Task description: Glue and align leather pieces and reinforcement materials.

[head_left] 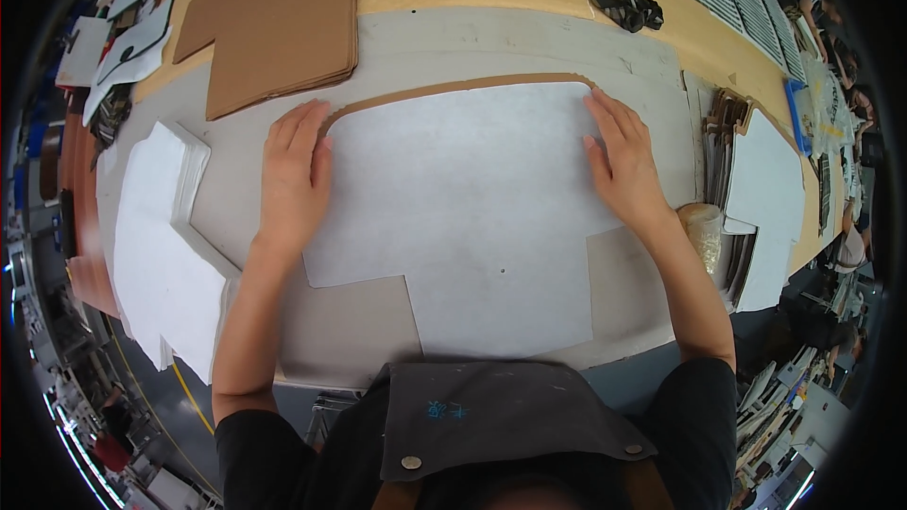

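Note:
A white T-shaped sheet [463, 189] lies in front of me on the grey work surface. A brown edge [463, 85] of a like-shaped piece shows from under its far side. My left hand [298, 165] rests at the sheet's far left corner, fingers stretched along the edge. Over at the far right corner, my right hand [622, 156] lies with its fingers extended and thumb apart, touching the rim. Neither hand grips anything. Whether the brown piece reaches under the whole sheet is hidden.
A stack of white sheets [161, 236] lies to the left. Brown panels [283, 24] are piled at the far left. At the right stand white-topped pieces [763, 175] beside a roll of clear tape [700, 231]. A dark crumpled item [625, 8] lies at the far side.

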The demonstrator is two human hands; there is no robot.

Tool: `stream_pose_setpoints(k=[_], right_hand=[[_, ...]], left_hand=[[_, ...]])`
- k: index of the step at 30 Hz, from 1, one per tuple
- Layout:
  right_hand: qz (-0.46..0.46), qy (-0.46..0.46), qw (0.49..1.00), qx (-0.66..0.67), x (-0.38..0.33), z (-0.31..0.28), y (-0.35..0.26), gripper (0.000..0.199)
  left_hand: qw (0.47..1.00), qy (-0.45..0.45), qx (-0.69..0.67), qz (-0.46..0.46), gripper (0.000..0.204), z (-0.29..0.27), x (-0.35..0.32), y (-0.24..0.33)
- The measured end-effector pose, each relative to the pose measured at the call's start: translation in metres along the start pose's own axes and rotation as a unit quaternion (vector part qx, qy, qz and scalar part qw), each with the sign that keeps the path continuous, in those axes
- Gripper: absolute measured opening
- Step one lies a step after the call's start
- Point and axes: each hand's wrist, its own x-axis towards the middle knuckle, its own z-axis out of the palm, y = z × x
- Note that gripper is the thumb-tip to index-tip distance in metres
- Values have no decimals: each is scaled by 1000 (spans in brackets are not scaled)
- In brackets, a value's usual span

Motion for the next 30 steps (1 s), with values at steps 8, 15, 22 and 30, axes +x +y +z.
stream_pose_setpoints(k=[8, 15, 22, 30], right_hand=[[-9, -20, 1000, 19, -9, -3, -9, 40], [-16, -11, 999, 34, -14, -15, 4, 41], [216, 29, 970, -110, -85, -96, 6, 50], [331, -78, 938, -68, -115, -104, 3, 68]], left_hand=[[998, 1, -5, 68, 34, 9, 9, 16], [969, -60, -96, 221, 34, 81, 60, 90], [946, -79, -72, 306, 39, 143, 91, 125], [941, -81, -41, 327, 35, 147, 86, 136]])
